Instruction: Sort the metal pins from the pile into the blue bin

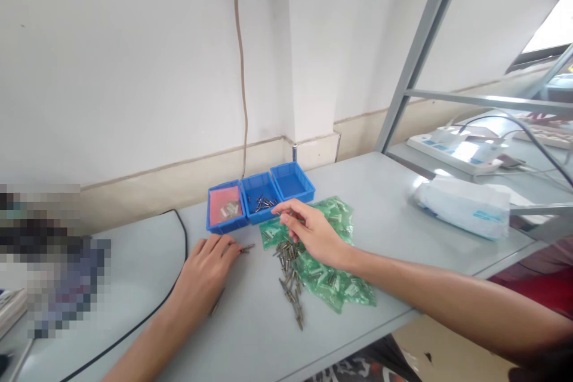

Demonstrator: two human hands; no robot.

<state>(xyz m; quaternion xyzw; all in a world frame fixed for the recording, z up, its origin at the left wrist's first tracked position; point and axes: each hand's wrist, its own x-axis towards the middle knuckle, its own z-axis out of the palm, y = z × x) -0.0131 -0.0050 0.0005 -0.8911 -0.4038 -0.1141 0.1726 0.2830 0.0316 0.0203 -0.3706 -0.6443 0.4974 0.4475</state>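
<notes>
My left hand (208, 265) rests on the table, palm down, with fingers bent and a little apart. A few small metal pins (247, 248) lie at its fingertips; whether it touches them is hard to see. One more pin (216, 303) lies by its wrist side. My right hand (311, 230) is raised over a heap of metal pins (290, 280), thumb and fingers pinched on a small slim metal pin (276, 212). Under and beside that hand spreads a green plastic bag (342, 221) with metal parts in it.
Three blue bins stand by the wall: the left bin (228, 227) holds pink material and a small clear bag, the middle bin (264, 219) has pins, the right bin (293, 182) shows its bare bottom. A black cable (184, 239) crosses the left. A white package (463, 206) lies right, near a metal frame (418, 42).
</notes>
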